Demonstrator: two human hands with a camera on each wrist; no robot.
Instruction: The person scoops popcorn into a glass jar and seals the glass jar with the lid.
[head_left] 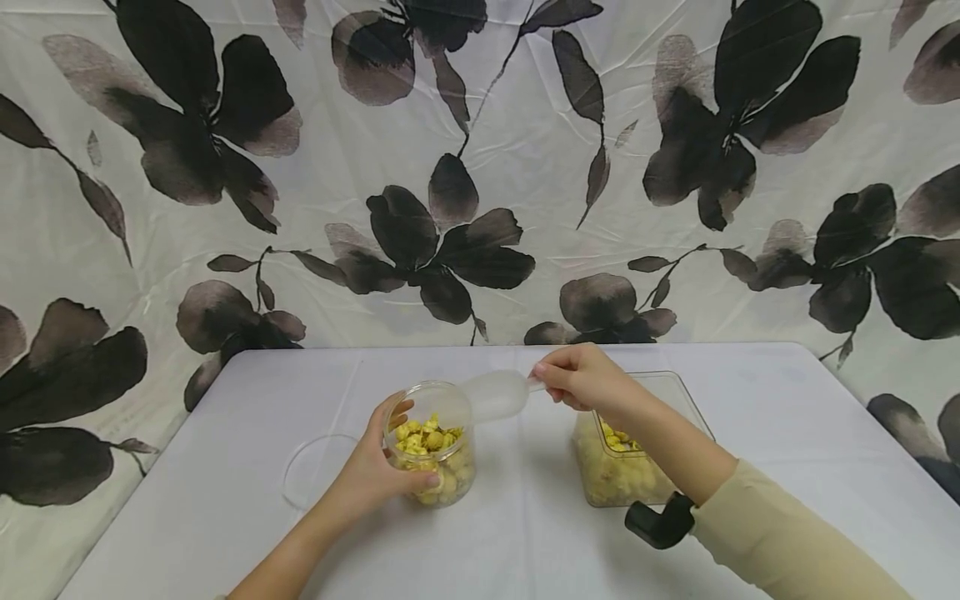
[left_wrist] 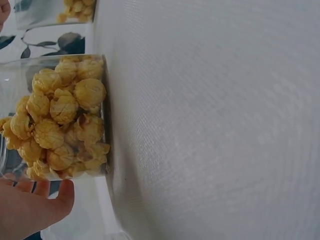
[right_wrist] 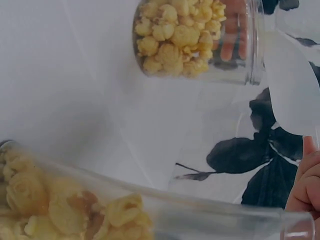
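Caramel popcorn (head_left: 429, 436) part fills a clear round jar (head_left: 463, 475) standing on the white table. My left hand (head_left: 390, 467) grips the jar from its left side, thumb in front and fingers round the back. In the left wrist view the fingers (left_wrist: 42, 187) lie along the jar's wall. Between thumb and fingers, my right hand (head_left: 581, 379) pinches the handle of a translucent white scoop (head_left: 495, 396). The scoop's bowl is at the jar's rim, level with its mouth, and no popcorn shows in it.
Right of the jar stands a clear square container (head_left: 622, 483) of popcorn, partly hidden behind my right forearm. A clear round lid (head_left: 287, 479) lies on the table (head_left: 525, 533) to the left. A black wrist mount (head_left: 660, 523) sticks out below the right sleeve. Floral cloth (head_left: 487, 308) hangs behind.
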